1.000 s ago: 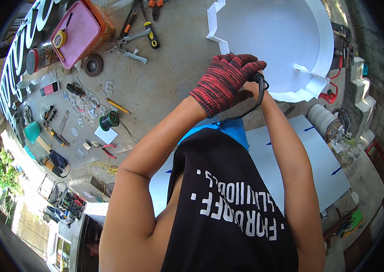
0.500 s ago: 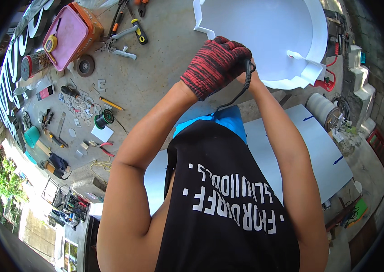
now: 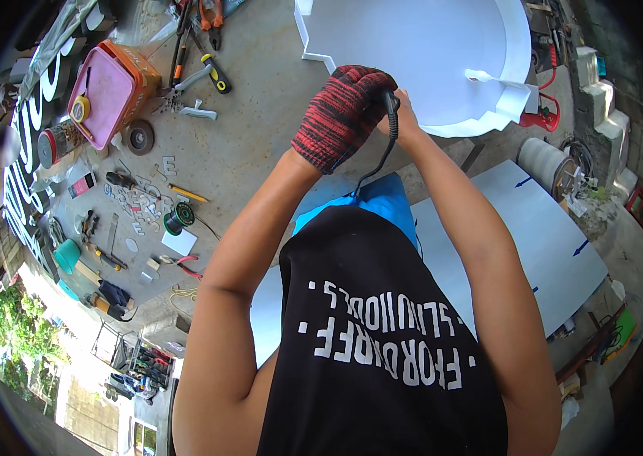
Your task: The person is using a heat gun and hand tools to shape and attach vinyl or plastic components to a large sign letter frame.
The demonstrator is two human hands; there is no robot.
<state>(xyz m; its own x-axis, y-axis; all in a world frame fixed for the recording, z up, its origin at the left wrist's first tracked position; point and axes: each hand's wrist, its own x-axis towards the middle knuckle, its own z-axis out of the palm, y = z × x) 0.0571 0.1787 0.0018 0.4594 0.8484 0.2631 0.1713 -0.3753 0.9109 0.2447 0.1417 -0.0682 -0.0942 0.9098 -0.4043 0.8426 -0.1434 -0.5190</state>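
My left hand (image 3: 344, 118), in a red and black knitted glove, is closed round a corded tool whose body the glove hides. Its ribbed black cord (image 3: 393, 121) comes out beside the fingers and hangs toward my lap. Close behind the glove is my bare right hand (image 3: 406, 118), mostly covered, with its fingers curled; what they hold is hidden. Both hands are at the near edge of a large white round tray-like piece (image 3: 420, 61) with a raised, partly stepped rim. A small white piece with a red mark (image 3: 479, 75) sits inside it near the right rim.
On the concrete to the left are an orange bucket with a pink lid (image 3: 101, 95), a screwdriver (image 3: 217, 72), pliers (image 3: 211, 19), a wire spool (image 3: 178, 218), a pencil (image 3: 187, 193) and several cut letters (image 3: 139, 196). A pale sheet (image 3: 515, 235) lies at the right.
Both hands, still together, appear slightly further left in the picture. The white round piece has also shifted up and left in view, as my head moved. The grip looks the same.
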